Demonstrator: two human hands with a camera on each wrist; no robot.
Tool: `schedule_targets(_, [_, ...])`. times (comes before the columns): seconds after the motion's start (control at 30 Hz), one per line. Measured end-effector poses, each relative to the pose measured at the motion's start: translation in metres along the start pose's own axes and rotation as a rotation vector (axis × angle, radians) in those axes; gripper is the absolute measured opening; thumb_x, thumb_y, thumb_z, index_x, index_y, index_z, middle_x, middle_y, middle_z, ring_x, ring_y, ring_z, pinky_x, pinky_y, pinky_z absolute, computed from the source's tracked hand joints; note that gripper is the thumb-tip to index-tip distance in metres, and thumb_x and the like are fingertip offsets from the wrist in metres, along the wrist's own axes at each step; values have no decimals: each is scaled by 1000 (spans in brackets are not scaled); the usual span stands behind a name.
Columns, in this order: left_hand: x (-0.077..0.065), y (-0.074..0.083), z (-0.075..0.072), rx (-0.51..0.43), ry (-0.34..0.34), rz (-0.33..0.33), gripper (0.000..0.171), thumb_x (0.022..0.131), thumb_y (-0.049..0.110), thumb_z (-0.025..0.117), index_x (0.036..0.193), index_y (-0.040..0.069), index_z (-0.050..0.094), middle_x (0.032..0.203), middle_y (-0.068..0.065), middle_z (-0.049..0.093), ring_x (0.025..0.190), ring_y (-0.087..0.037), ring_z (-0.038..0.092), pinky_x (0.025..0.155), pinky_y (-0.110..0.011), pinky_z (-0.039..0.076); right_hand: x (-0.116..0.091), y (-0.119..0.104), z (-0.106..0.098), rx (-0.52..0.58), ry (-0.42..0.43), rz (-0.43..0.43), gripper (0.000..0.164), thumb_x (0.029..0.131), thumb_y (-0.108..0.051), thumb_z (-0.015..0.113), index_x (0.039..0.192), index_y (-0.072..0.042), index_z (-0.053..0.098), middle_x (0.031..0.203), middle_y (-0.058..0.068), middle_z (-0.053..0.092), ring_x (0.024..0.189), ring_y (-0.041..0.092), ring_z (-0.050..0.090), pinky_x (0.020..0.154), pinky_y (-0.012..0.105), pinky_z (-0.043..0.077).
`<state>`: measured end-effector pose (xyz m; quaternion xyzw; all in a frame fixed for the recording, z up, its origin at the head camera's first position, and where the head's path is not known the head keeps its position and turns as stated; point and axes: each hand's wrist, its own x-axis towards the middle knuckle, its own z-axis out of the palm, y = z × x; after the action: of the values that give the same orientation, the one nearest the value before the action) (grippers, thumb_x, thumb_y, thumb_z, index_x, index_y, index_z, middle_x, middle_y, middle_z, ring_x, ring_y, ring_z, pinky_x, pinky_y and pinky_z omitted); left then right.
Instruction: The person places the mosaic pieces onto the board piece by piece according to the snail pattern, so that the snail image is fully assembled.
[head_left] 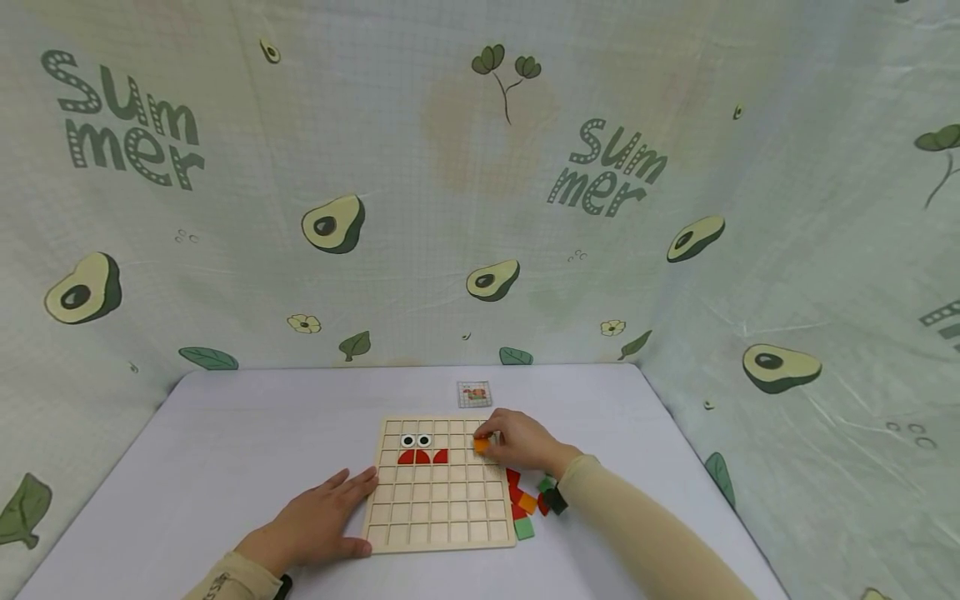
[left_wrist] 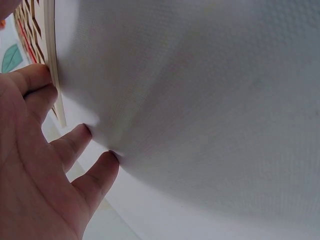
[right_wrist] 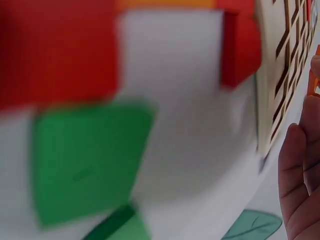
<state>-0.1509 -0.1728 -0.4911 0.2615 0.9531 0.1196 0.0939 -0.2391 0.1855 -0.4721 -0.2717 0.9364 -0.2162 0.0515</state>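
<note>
A wooden grid board [head_left: 429,537] lies flat on the table. Two white eye tiles [head_left: 416,441] sit side by side in an upper row, and three red curved-edge tiles [head_left: 422,457] fill cells just below. My right hand [head_left: 521,440] pinches an orange tile [head_left: 481,447] over the board's upper right cells; whether the tile touches the board I cannot tell. With fingers spread, my left hand [head_left: 322,517] rests at the board's left edge. In the left wrist view, fingertips [left_wrist: 39,75] touch the board's side while others press on the white table surface.
Loose red, orange, black and green tiles [head_left: 523,528] lie right of the board, under and beside my right forearm. Behind the board is a small picture card [head_left: 474,394]. A printed cloth [head_left: 420,250] hangs along the back and sides of the white table [head_left: 247,442].
</note>
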Motion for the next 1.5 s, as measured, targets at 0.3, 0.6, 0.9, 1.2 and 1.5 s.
schedule_targets(0.3, [1,1,1,0,-5,3,97,73,66,75,147,10,49,154,-4,43,136,-48,37,103,-62,40,15,-19,27,-29,-38,0,24,90,-19,70,113,-23,76,102,-13,61,85,6,53,81,25,50])
schedule_targets(0.6, [1,0,4,5,2,8,97,73,67,74,147,10,49,155,-4,42,136,-48,38,103,-62,40,17,-18,33,-77,-14,-29,27,89,-20,70,114,-24,75,102,-14,61,85,5,54,82,24,50])
schedule_targets(0.9, [1,0,4,-1,-2,7,97,73,67,74,147,10,49,154,-5,42,136,-48,37,103,-62,39,17,-17,34,-96,-21,-23,25,89,-25,72,114,-24,75,104,-13,60,88,5,54,84,26,50])
schedule_targets(1.2, [3,0,4,15,-10,-23,97,72,67,75,147,12,49,155,-2,42,137,-46,38,104,-60,40,2,-9,6,-9,-38,20,28,91,-25,71,118,-18,73,106,-8,63,81,8,54,79,26,50])
schedule_targets(1.5, [1,2,0,15,-9,-22,96,74,65,75,148,10,49,155,-4,42,137,-47,37,104,-61,39,-44,35,-27,2,-25,132,28,90,-21,75,118,-16,73,104,-4,65,74,11,54,69,26,51])
